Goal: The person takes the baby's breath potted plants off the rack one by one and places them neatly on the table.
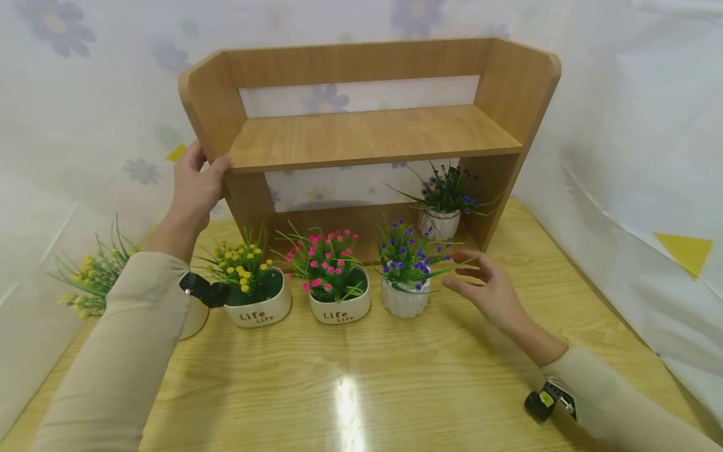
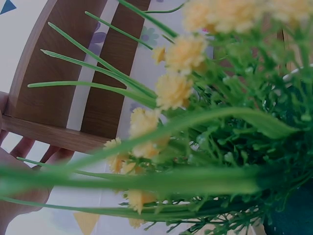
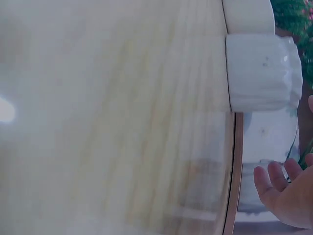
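Note:
My left hand [image 1: 194, 188] grips the left side of a wooden two-tier shelf [image 1: 373, 135], its thumb by the front edge of the middle board. In the left wrist view, yellow flowers and blades partly cover this hand [image 2: 19, 181]. My right hand [image 1: 491, 289] hovers with loosely bent, parted fingers, just right of a white fluted pot [image 1: 405, 300] of purple flowers in front of the shelf. Nothing is in its grasp. A similar purple-flowered pot [image 1: 439, 225] stands on the lower tier, at the right end. The right wrist view shows the hand [image 3: 291, 196] beside the front white pot [image 3: 261, 73].
Left of the purple flowers stand a cream "Life" pot [image 1: 341, 309] with pink flowers and another cream pot [image 1: 257, 307] with yellow ones. Another yellow-flowered plant [image 1: 93, 276] is partly behind my left sleeve. All stand on a glossy wooden table [image 1: 282, 389] against patterned white sheeting.

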